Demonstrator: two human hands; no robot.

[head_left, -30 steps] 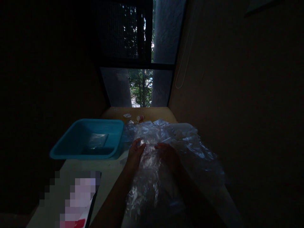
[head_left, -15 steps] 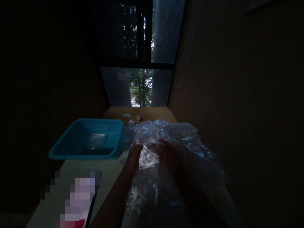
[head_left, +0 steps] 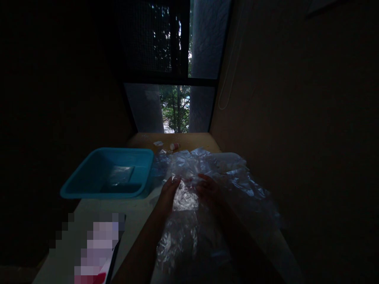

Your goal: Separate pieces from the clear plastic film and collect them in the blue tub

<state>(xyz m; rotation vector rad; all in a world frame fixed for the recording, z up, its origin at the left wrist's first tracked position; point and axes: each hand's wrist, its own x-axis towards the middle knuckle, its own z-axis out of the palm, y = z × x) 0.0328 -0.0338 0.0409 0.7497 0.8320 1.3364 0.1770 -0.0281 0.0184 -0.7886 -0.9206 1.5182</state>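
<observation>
A shiny piece of clear plastic (head_left: 185, 199), folded or bunched like a bag, lies between my two hands. Along its left edge, my left hand (head_left: 168, 195) grips it with the thumb on top. My right hand (head_left: 211, 193) is closed at the opposite edge, its fingers bent over the film; shadow hides part of them. More clear plastic bags (head_left: 242, 181) are heaped behind and to the right. Another sheet of clear film (head_left: 177, 240) spreads out below, between my forearms.
To the left stands a blue plastic basin (head_left: 145, 173) with a flat, clear plastic packet (head_left: 121, 175) inside. A small reddish-white cup (head_left: 174, 146) lies on its side near the window, beside a white scrap (head_left: 158, 143). A blurred-out flat item (head_left: 97, 248) lies front left on the table (head_left: 139, 209).
Both hands have shifted only slightly on the plastic. The right fingers have drawn inward and now lie closer together over its edge. The basin and bag heap look unchanged.
</observation>
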